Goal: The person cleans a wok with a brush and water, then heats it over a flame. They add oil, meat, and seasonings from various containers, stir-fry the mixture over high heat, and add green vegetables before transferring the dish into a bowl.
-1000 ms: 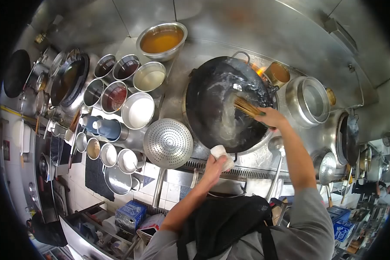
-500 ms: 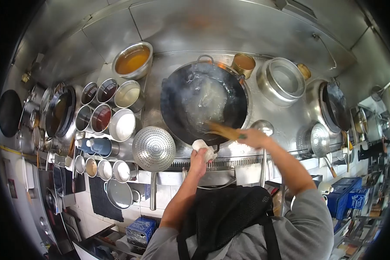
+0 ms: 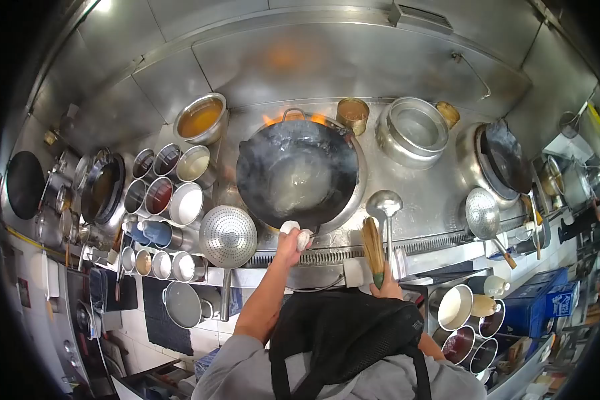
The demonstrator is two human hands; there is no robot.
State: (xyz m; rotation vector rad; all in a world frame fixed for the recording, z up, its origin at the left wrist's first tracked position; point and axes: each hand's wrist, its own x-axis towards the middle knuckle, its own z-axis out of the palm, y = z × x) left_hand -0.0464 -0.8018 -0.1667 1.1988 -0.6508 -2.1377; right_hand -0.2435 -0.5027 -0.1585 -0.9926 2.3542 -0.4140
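Observation:
A black wok (image 3: 259, 170) sits over the burner with a little cloudy liquid in its bottom, and flames show behind its far rim. My left hand (image 3: 287, 250) is closed on a folded white cloth (image 3: 295, 233) at the wok's near edge; the cloth covers whatever part of the wok it touches. My right hand (image 3: 386, 289) grips the green-bound end of a bamboo wok brush (image 3: 372, 248). The bristles point up and away from me, outside the wok on its right. Just beside the brush lies a steel ladle (image 3: 384, 204).
To the left are a perforated strainer (image 3: 228, 236), several seasoning pots (image 3: 187, 204) and a bowl of amber liquid (image 3: 201, 119). Behind and right stand a tin can (image 3: 353, 115) and a large steel pot (image 3: 413, 133). Another wok (image 3: 507, 160) is at far right.
The brush has left the wok and swung down to the right, near my body. Steam over the wok has thinned, and flames show more at the back. My left hand stays at the near rim.

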